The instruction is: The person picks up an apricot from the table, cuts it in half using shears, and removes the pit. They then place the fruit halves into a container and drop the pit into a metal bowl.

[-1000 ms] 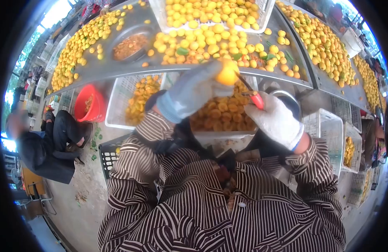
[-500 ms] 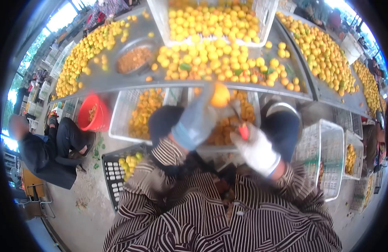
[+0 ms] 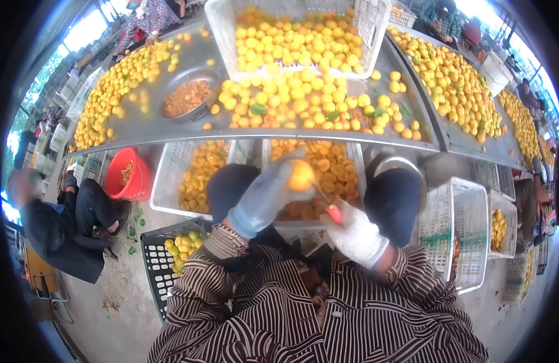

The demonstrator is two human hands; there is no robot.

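Observation:
My left hand [image 3: 264,196], in a grey-blue glove, grips an orange-yellow fruit [image 3: 301,175] above the crates. My right hand [image 3: 355,233], in a white glove, is closed round the red handle of a thin metal tool [image 3: 334,213]. The tool's shaft points up and left, its tip at or very near the fruit. Under both hands stands a white crate [image 3: 359,158] of cut orange fruit pieces [image 3: 328,158]. Another white crate [image 3: 164,175] with similar pieces is beside it to the left.
Whole yellow fruit [image 3: 291,97] lies on a metal table [image 3: 170,134] ahead, with a white crate [image 3: 219,36] and a metal bowl [image 3: 207,109]. A red bucket [image 3: 140,175] and a seated person [image 3: 55,224] are at left. A black crate [image 3: 155,254] and white crates [image 3: 470,236] flank me.
Both hands, with the fruit and the tool, have moved slightly left and lower in view. The whole scene has shifted a little, and the hands look less blurred.

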